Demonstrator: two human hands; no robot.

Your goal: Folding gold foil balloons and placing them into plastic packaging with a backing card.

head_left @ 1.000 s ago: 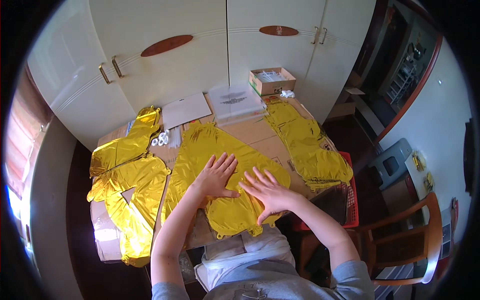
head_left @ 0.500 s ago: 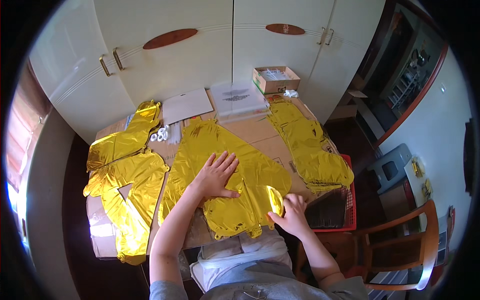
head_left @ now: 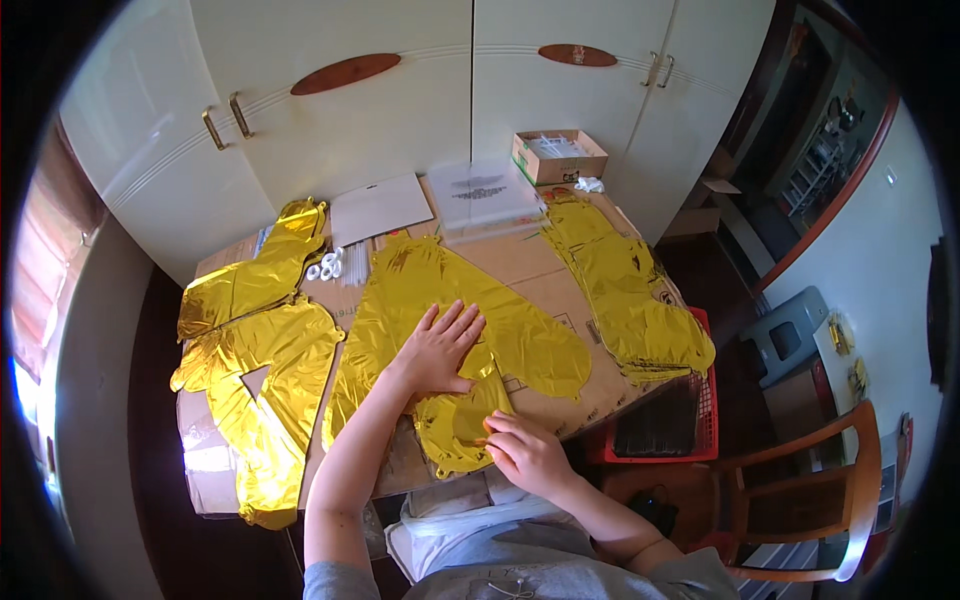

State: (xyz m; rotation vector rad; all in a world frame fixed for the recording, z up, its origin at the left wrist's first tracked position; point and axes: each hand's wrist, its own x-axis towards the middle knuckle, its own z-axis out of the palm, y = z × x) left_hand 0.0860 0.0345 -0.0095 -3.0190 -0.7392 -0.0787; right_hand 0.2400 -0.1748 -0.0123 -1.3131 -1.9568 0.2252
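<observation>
A flat, uninflated gold foil balloon (head_left: 385, 300) lies across the middle of the cardboard-covered table. My left hand (head_left: 438, 352) presses flat on it with the fingers spread. Close to the front edge of the table, my right hand (head_left: 530, 458) pinches the lower right part of the foil, which is folded over toward the left; the fingertips are partly hidden. More flat gold foil balloons (head_left: 290, 350) lie to the left of my left arm. Another layered stack of gold foil balloons (head_left: 635, 300) rests on the right side.
Along the back are a grey card (head_left: 380, 210), a clear plastic bag (head_left: 485, 200) and an open cardboard box (head_left: 560, 160). White ribbon rolls (head_left: 326, 264) sit at the back left. A red basket (head_left: 708, 420) and a wooden chair (head_left: 858, 470) stand at the right.
My right hand has moved left and slightly down, carrying the foil's lower right edge over in a fold. Cardboard now shows where that foil lay. My left hand stays pressed down.
</observation>
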